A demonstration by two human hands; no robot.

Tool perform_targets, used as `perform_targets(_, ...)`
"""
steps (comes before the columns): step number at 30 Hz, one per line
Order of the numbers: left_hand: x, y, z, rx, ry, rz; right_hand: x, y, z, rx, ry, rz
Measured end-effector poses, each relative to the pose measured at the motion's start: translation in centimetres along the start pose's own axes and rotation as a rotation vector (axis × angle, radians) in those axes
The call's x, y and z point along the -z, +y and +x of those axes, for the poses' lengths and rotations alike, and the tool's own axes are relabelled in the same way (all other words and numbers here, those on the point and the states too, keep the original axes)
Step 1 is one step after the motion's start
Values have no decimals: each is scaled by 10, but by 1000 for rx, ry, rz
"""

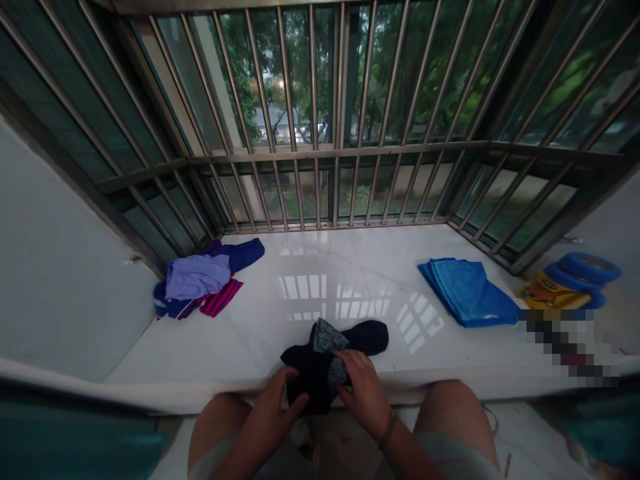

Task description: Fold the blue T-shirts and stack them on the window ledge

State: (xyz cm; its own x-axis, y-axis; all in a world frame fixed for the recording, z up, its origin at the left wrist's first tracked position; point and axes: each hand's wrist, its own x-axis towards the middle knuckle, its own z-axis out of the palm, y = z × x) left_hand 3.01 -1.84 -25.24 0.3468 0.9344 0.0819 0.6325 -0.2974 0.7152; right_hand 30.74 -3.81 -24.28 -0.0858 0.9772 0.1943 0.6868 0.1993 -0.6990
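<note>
White marble sill (320,280) bears dark garment (330,357), clothes pile (200,280), folded blue cloth (467,291)

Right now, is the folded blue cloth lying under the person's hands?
No, the folded blue cloth lies apart at the right of the sill, while the left hand and right hand hold a dark garment.

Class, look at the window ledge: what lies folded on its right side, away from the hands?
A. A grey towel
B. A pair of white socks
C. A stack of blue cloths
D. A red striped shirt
C: the stack of blue cloths lies folded on the right of the ledge, apart from both hands working the dark garment.
</note>
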Motion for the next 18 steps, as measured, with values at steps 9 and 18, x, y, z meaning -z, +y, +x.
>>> perform_targets(9, -13, 26, 11, 72, 30, -107, 8, -29, -6, 108, 118, 150)
perform_targets(18, 70, 107, -3, 40, 118, -599, 90, -97, -32, 326, 233, 362)
